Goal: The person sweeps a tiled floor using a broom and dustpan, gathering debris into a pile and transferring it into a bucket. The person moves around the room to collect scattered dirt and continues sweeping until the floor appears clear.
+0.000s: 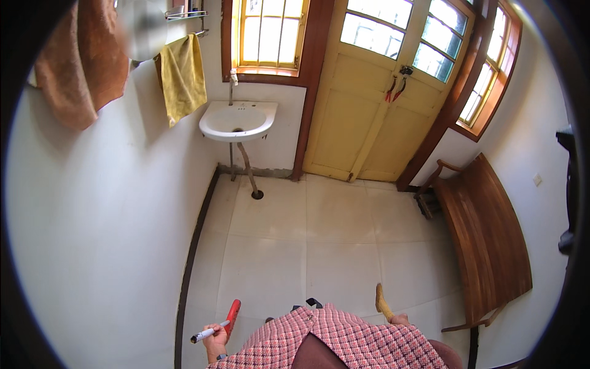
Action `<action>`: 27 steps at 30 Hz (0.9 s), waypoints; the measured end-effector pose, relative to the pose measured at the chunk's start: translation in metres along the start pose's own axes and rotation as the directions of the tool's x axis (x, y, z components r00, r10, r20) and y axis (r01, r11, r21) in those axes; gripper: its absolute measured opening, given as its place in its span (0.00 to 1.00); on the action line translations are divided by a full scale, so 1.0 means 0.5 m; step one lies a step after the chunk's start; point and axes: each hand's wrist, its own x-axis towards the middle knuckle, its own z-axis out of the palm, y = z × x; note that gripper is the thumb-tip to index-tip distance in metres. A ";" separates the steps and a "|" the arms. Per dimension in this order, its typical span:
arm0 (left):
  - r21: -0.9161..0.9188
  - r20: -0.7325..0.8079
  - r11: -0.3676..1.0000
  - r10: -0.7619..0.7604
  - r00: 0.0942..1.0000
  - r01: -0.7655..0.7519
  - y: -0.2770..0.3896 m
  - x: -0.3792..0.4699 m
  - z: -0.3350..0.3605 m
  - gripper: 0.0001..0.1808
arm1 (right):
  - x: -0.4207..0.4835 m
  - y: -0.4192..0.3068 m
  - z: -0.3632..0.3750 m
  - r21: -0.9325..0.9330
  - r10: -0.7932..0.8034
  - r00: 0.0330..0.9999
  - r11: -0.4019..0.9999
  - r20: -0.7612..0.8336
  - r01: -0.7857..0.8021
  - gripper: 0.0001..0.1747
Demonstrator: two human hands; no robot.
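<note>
At the lower left of the head view, my left hand (215,342) is closed around a grey, dark-ended tube-like object (203,334) and a red handle-like object (234,312), which points up and away from me. What the red object is, I cannot tell. My right hand (399,319), partly hidden by the patterned pink garment (368,339), grips a yellow-brown, slender object (381,302) with a bent, widened end above the floor. Its exact kind is unclear.
A white washbasin (238,134) hangs on the far wall, its drain pipe (249,168) reaching a floor hole. Yellow double doors (352,115) stand ahead. A wooden bench (488,230) lines the right wall. Towels, including a yellow one (183,78), hang at left.
</note>
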 end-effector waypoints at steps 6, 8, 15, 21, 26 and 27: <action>0.099 0.001 0.994 -0.052 0.999 0.052 -0.034 0.108 0.115 0.07 | -0.015 -0.098 0.059 -0.025 0.007 0.998 1.000 0.059 -0.006 0.09; 0.123 0.005 0.992 -0.042 0.999 0.042 -0.036 0.150 0.138 0.07 | -0.004 -0.150 0.086 -0.071 0.052 0.998 0.996 0.039 -0.049 0.09; 0.087 -0.028 0.991 -0.102 0.994 0.104 -0.053 0.301 0.225 0.09 | 0.100 -0.390 0.189 -0.237 -0.045 0.975 0.967 0.219 0.097 0.10; 0.098 0.010 0.993 -0.060 0.998 0.059 -0.119 0.310 0.361 0.11 | 0.241 -0.596 0.266 -0.327 -0.126 0.906 0.905 0.405 0.272 0.13; 0.023 0.022 0.995 -0.096 0.995 0.096 -0.160 0.308 0.433 0.12 | 0.318 -0.746 0.325 -0.314 -0.168 0.790 0.853 0.590 0.416 0.13; 0.019 0.007 0.995 -0.094 0.996 0.093 -0.161 0.317 0.443 0.12 | 0.324 -0.772 0.341 -0.339 -0.162 0.788 0.837 0.594 0.429 0.13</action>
